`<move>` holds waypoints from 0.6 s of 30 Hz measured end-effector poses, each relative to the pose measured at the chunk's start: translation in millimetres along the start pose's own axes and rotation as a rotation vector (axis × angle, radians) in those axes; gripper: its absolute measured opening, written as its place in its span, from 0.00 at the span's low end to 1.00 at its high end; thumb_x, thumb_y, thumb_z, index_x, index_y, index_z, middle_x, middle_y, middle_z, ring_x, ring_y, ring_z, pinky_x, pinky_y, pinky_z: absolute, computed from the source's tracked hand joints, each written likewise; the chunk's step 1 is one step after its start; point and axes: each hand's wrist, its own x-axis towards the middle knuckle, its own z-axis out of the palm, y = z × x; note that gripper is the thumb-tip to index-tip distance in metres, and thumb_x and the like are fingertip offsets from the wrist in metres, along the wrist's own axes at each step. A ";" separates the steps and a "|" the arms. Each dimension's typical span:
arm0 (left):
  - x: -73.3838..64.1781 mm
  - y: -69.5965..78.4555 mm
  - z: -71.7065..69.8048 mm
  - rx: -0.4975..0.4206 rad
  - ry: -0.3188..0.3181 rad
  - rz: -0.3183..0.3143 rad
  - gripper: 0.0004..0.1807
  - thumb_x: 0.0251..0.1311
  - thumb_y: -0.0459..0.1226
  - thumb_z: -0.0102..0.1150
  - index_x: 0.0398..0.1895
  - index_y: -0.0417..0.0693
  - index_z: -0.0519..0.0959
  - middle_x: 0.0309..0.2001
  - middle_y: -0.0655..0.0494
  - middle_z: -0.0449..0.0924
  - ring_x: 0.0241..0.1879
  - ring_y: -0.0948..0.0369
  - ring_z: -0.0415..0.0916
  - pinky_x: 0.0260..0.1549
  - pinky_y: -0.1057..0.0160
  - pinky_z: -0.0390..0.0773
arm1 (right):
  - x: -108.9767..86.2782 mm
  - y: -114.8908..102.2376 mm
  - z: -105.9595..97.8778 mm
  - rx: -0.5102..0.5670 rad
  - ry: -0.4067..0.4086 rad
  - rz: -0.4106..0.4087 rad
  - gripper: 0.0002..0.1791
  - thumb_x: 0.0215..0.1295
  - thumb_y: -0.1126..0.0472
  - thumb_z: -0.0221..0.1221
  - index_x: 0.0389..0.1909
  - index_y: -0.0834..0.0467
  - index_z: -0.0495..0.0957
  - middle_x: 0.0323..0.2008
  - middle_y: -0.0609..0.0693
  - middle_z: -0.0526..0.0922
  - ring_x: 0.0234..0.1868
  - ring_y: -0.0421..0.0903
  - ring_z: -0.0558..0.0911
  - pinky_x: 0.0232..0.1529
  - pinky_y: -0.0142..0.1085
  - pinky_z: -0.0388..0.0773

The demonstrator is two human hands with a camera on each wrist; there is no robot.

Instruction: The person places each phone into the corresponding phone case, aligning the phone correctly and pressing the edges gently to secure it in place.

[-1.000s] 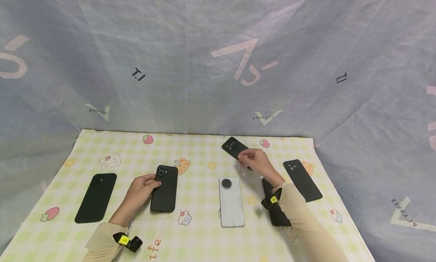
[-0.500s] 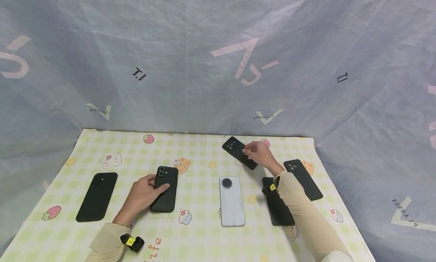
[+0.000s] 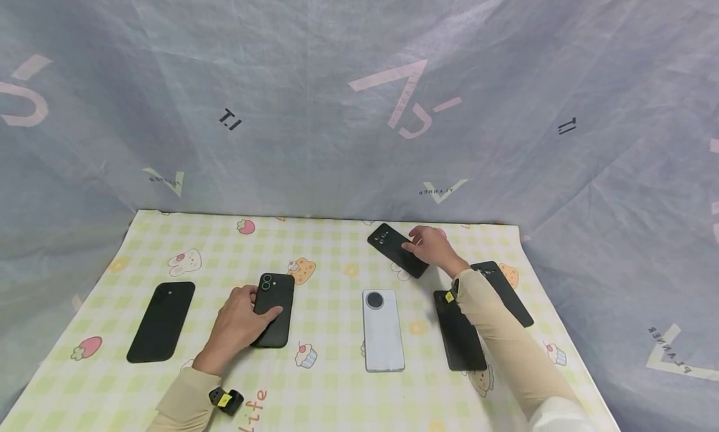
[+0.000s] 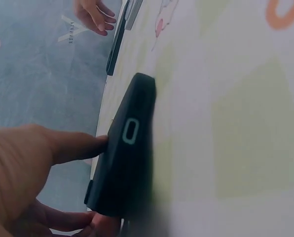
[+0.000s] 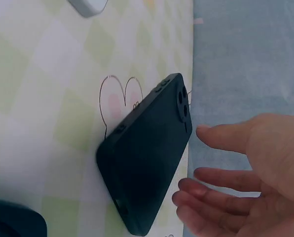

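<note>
My left hand [image 3: 240,319] grips a black phone [image 3: 276,319] with two camera rings. Its thumb presses on the phone's back in the left wrist view, and its fingers are at the side edge. That phone's end [image 4: 129,131], with an oval port opening, faces the left wrist camera. At the table's far side lies a black phone case [image 3: 396,248] with camera cutouts. Beside its right edge is my right hand [image 3: 434,247]. In the right wrist view, the hand's loosely bent fingers are apart from the case [image 5: 147,158] and hold nothing.
A white phone [image 3: 384,338] with a round camera lies at the middle. Another black case [image 3: 161,323] lies far left. On the right are a dark phone-shaped piece [image 3: 460,338], partly under the right sleeve, and a black case [image 3: 508,294] with cutouts. A grey curtain [image 3: 309,138] stands behind the table.
My right hand has let go of the black phone case and moved slightly right and away. My left thumb has shifted further across the phone's back.
</note>
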 end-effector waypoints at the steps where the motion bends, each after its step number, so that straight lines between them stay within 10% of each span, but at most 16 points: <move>1: -0.7 0.4 0.3 0.002 0.000 0.002 0.42 0.67 0.49 0.72 0.70 0.26 0.69 0.57 0.31 0.73 0.51 0.40 0.77 0.51 0.39 0.77 | 1.0 0.5 0.0 -0.021 -0.005 -0.002 0.24 0.74 0.56 0.67 0.58 0.73 0.82 0.47 0.66 0.89 0.50 0.61 0.87 0.65 0.60 0.70; 12: -5.1 3.3 2.9 0.070 0.030 0.024 0.41 0.68 0.48 0.71 0.71 0.24 0.69 0.61 0.25 0.69 0.53 0.34 0.76 0.53 0.34 0.76 | 4.0 1.3 -3.0 -0.112 -0.086 0.115 0.35 0.71 0.45 0.69 0.63 0.72 0.80 0.56 0.66 0.86 0.57 0.62 0.84 0.61 0.58 0.81; 18: -7.0 7.3 2.7 0.113 0.042 0.028 0.41 0.68 0.48 0.71 0.70 0.22 0.70 0.58 0.24 0.70 0.50 0.35 0.76 0.49 0.35 0.78 | 11.5 17.7 6.5 -0.080 -0.104 0.041 0.27 0.64 0.39 0.73 0.25 0.59 0.79 0.22 0.47 0.76 0.25 0.45 0.75 0.28 0.39 0.74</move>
